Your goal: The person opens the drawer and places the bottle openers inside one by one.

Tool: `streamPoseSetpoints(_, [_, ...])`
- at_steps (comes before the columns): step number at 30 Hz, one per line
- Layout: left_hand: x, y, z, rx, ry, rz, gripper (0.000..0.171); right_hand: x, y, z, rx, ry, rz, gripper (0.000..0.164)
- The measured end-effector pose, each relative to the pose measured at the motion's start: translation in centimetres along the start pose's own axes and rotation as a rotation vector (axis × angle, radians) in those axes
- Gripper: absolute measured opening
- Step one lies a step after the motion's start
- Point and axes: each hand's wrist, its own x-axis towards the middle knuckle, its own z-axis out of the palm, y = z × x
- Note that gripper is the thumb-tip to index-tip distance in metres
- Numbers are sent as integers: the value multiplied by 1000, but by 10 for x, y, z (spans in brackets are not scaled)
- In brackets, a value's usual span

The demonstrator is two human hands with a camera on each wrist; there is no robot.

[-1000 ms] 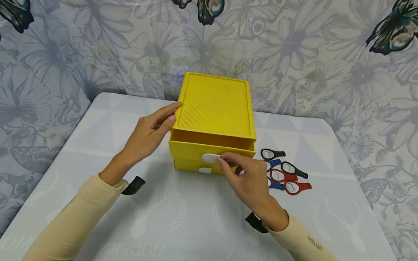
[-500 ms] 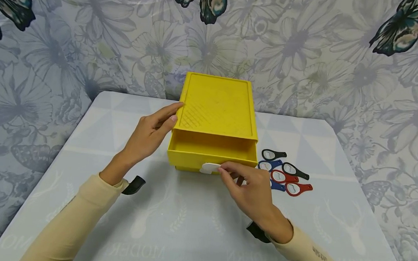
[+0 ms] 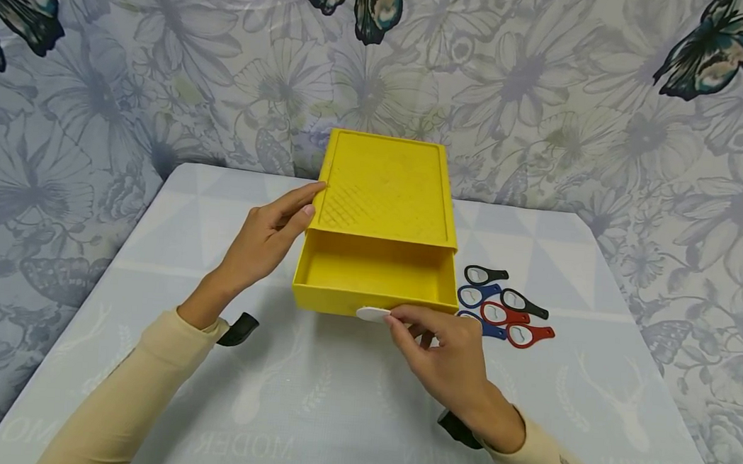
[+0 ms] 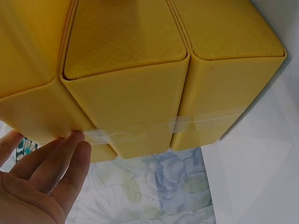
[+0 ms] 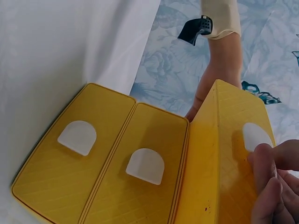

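A yellow plastic drawer unit (image 3: pixel 387 183) stands on the table in the head view. Its top drawer (image 3: pixel 325 300) is pulled well out, and I see only bare yellow inside. My right hand (image 3: pixel 443 353) pinches the white rounded handle (image 3: pixel 371 314) on that drawer's front between thumb and fingers. On the unit's left side, my left hand (image 3: pixel 262 239) rests with its fingers extended against the top edge. The right wrist view shows two lower drawers pushed in, with white handles on the middle drawer (image 5: pixel 145 166) and the bottom drawer (image 5: pixel 78 137).
Right of the unit lie several small ring-ended items with short handles: black (image 3: pixel 523 303), blue (image 3: pixel 478 294) and red (image 3: pixel 530 334). The pale printed table (image 3: pixel 309 413) meets a floral wall covering (image 3: pixel 525 128) behind. Clear tape (image 4: pixel 140 135) crosses the unit's side.
My right hand has drawn the top drawer out toward me, from a narrow gap to a wide opening. My left hand has stayed on the unit's side.
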Motion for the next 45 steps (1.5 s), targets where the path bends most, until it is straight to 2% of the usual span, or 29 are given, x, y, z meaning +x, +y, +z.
streamPoseSetpoints(12, [-1, 1, 0, -3, -3, 2, 45, -12, -13, -3, 25, -6, -6, 7])
streamPoseSetpoints(21, [-1, 2, -1, 6, -6, 8, 45, -17, -19, -6, 42, -14, -40, 17])
streamPoseSetpoints(32, [0, 1, -2, 10, -3, 2, 44, -22, -17, -5, 41, -16, -50, 19])
streamPoseSetpoints(36, [0, 2, -2, 8, -1, 2, 44, -23, -17, -7, 42, -9, -45, 17])
streamPoseSetpoints(40, [0, 3, -1, 4, -7, -2, 44, -27, -17, -11, 53, -2, -32, 7])
streamPoseSetpoints(45, [-1, 4, -1, 8, -4, -9, 44, -32, -16, -19, 131, -36, -11, 18])
